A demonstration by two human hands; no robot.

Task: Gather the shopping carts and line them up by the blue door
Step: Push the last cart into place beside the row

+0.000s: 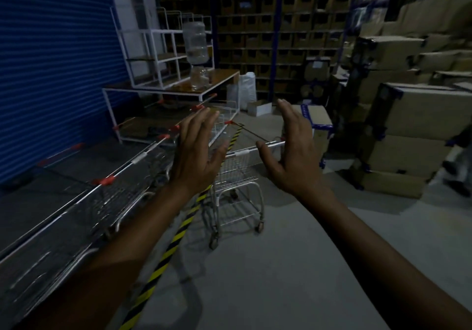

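Beside blue door | nested wire carts, red corner caps

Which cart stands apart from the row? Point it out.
The lone cart ahead, right of the striped tape; the other carts sit nested by the blue door.

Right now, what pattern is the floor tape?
The floor tape is yellow-and-black striped; head view.

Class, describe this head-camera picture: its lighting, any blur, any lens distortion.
Head view: dim overall, the floor lightest; the nested carts at lower left smear with motion blur; the white rack leans from wide-angle distortion; left hand and right hand look fairly sharp.
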